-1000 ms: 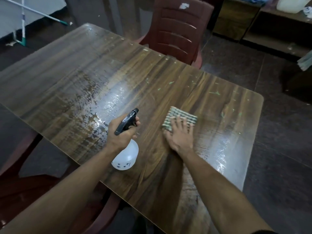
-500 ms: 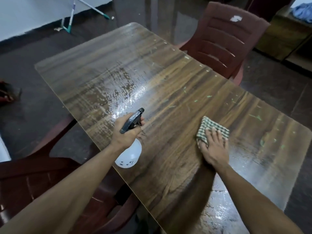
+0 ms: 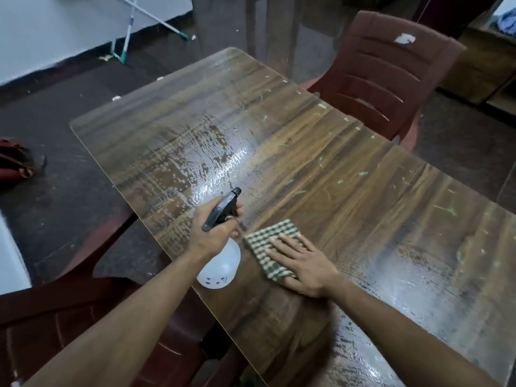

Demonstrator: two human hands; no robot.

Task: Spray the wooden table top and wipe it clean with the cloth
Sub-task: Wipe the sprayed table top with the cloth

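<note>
A long wooden table top [image 3: 349, 174] fills the middle of the view, with wet streaks and droplets near its centre and right part. My left hand [image 3: 215, 233] grips a white spray bottle [image 3: 220, 268] by its black trigger head, nozzle pointing away over the table. A green-and-white checked cloth [image 3: 268, 244] lies flat on the wood just right of the bottle. My right hand [image 3: 304, 263] presses on the cloth with straight fingers.
A maroon plastic chair [image 3: 385, 76] stands at the table's far side. Another maroon chair [image 3: 69, 317] sits below my left arm. A mop [image 3: 125, 43] leans by the white wall at the top left. A dark bag [image 3: 14, 163] lies on the floor, left.
My right hand has slid the cloth leftward across the wood until it lies beside the spray bottle. The view has swung left, showing more of the table's far end.
</note>
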